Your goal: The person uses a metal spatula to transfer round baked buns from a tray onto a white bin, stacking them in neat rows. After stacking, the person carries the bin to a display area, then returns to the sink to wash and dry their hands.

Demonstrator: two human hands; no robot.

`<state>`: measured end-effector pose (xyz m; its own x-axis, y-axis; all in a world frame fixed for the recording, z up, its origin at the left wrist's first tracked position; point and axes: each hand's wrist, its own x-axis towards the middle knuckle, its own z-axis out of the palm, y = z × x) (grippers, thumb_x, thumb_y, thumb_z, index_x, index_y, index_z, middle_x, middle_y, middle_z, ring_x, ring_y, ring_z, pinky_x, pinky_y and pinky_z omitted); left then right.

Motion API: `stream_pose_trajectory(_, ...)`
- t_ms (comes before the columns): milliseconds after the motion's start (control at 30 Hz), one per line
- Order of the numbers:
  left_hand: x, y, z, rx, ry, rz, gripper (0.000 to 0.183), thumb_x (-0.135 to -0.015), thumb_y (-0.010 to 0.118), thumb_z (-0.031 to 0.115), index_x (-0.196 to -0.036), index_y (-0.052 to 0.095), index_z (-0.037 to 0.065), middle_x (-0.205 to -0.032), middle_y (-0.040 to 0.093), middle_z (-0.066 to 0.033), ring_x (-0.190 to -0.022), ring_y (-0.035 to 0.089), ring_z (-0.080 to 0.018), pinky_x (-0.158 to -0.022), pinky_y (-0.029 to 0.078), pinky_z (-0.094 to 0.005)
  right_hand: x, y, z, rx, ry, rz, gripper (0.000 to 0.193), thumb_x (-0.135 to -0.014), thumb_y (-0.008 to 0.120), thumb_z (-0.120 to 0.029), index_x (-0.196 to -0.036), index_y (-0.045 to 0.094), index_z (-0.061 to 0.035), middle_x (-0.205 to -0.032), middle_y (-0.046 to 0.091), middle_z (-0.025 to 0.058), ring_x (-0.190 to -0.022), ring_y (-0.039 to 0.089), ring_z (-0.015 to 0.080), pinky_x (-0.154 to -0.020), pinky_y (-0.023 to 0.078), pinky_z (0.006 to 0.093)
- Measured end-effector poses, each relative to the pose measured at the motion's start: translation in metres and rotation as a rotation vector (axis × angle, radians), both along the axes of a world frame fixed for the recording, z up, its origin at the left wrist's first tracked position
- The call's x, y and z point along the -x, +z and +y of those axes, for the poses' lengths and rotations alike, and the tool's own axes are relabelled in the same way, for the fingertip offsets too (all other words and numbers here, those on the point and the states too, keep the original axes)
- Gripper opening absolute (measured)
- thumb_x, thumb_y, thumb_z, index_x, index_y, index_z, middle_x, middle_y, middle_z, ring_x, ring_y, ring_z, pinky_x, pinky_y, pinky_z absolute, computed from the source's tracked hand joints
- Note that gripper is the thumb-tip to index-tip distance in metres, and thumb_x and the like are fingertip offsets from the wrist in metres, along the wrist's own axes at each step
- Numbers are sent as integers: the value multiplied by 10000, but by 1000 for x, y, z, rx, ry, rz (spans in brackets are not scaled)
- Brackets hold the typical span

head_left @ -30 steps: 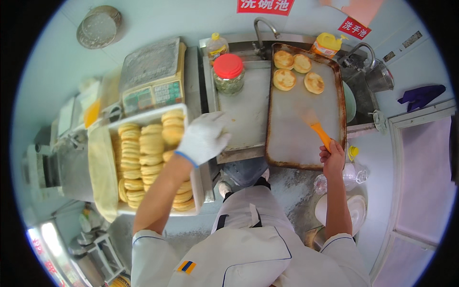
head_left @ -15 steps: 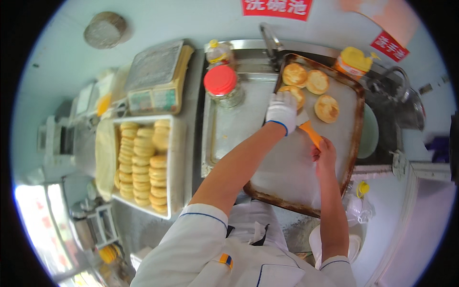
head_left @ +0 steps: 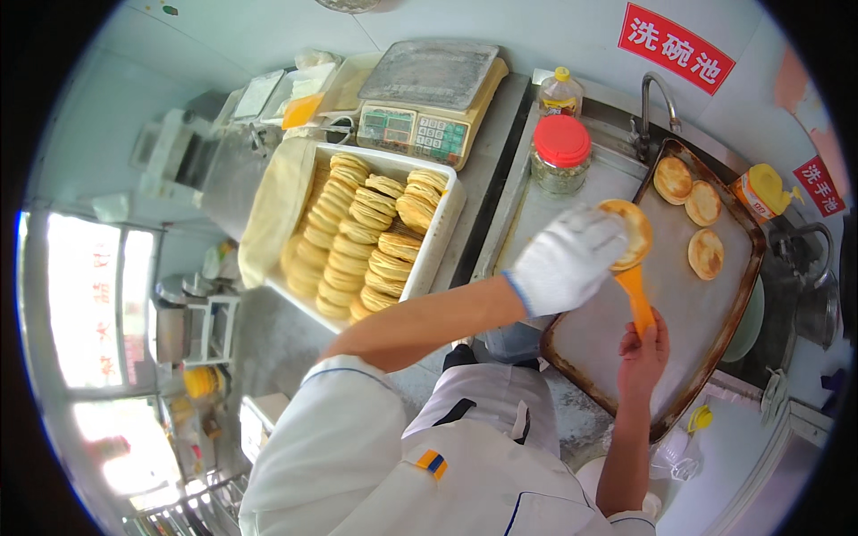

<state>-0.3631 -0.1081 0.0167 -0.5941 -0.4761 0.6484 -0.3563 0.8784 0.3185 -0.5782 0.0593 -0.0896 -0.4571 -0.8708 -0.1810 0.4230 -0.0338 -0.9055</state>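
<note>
Head: bread (in left hand)

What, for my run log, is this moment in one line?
left hand: white-gloved, holding flatbread | right hand: bare, holding orange-handled utensil | baking tray: three other flatbreads | white crate: stacked flatbreads

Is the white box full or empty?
Mostly full: rows of stacked breads cover most of the box.

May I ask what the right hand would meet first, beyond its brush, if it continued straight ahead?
Probably the round bread at the gloved left hand; whether the orange brush touches it is unclear.
</note>
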Motion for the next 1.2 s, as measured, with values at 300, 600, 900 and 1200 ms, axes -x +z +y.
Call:
stream_pose_trajectory(300,-289,-16,-84,-51,349,-437,320,-826,714,102,-1145,693,80,-1086,716,-129,-956,677,-357,-836,539,-478,-175,14,-14,-9,121,-207,370,-1092,555,-228,-1385,553,-3,-959,716,149,-647,627,135,-530,493,276)
stream_pose_trajectory(600,-318,-73,-108,-72,144,-570,312,-763,771,176,-1039,666,74,-934,663,-112,-929,661,-349,-860,521,-491,-264,7,-19,19,99,-175,366,-1099,544,-232,-1387,547,-6,-975,719,132,-654,623,123,-550,486,268)
stream_pose_trajectory(900,-320,-75,-113,-187,75,-684,306,-758,800,192,-1037,728,89,-959,681,-127,-980,652,-355,-889,520,-475,-273,7,-16,-14,95,-107,368,-1098,546,-232,-1389,544,-8,-984,719,123,-658,619,114,-566,475,250)
stream_pose_trajectory(1200,-348,-13,-113,-441,471,-270,409,-769,788,272,-1122,751,68,-1039,708,-179,-1013,669,-377,-934,533,-463,-284,7,-22,-120,168,-106,356,-1107,512,-230,-1381,543,-5,-944,711,156,-604,593,137,-532,465,272)
